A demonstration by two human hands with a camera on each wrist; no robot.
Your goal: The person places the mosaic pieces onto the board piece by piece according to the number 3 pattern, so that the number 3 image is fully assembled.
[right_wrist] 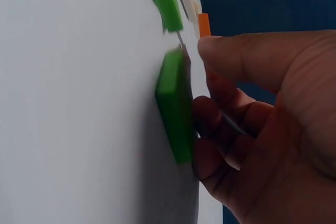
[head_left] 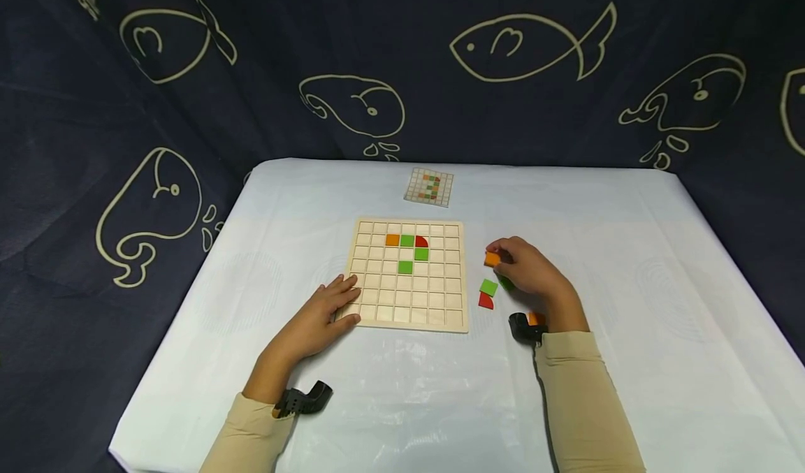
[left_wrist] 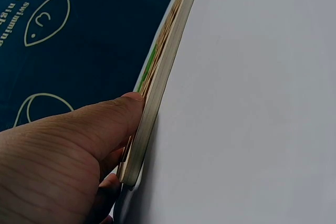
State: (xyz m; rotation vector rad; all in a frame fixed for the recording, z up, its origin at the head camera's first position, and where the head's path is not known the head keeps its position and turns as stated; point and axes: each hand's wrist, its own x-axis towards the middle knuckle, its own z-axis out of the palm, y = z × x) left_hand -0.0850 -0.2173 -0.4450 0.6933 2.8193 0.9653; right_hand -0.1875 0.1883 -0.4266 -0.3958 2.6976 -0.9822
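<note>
My right hand [head_left: 528, 267] pinches an orange square tile [head_left: 492, 258] between thumb and fingers, just right of the wooden grid board [head_left: 377, 298]. In the right wrist view, the orange tile [right_wrist: 204, 24] shows at the thumb tip. Below the curled fingers lies a green tile [right_wrist: 176, 103]. My left hand [head_left: 321, 319] rests on the board's near left corner with spread fingers; its thumb [left_wrist: 118, 116] lies along the edge. The board carries an orange square [head_left: 393, 239], a red quarter-round tile [head_left: 421, 241] and several green squares [head_left: 405, 267].
A green square [head_left: 488, 288] and a red quarter-round [head_left: 486, 300] lie right of the board. Another orange tile [head_left: 536, 318] sits by the right wrist camera [head_left: 525, 328]. Behind the board is a patterned card [head_left: 428, 188] on the white-covered table [head_left: 402, 403]; dark printed cloth [head_left: 251, 110] hangs beyond.
</note>
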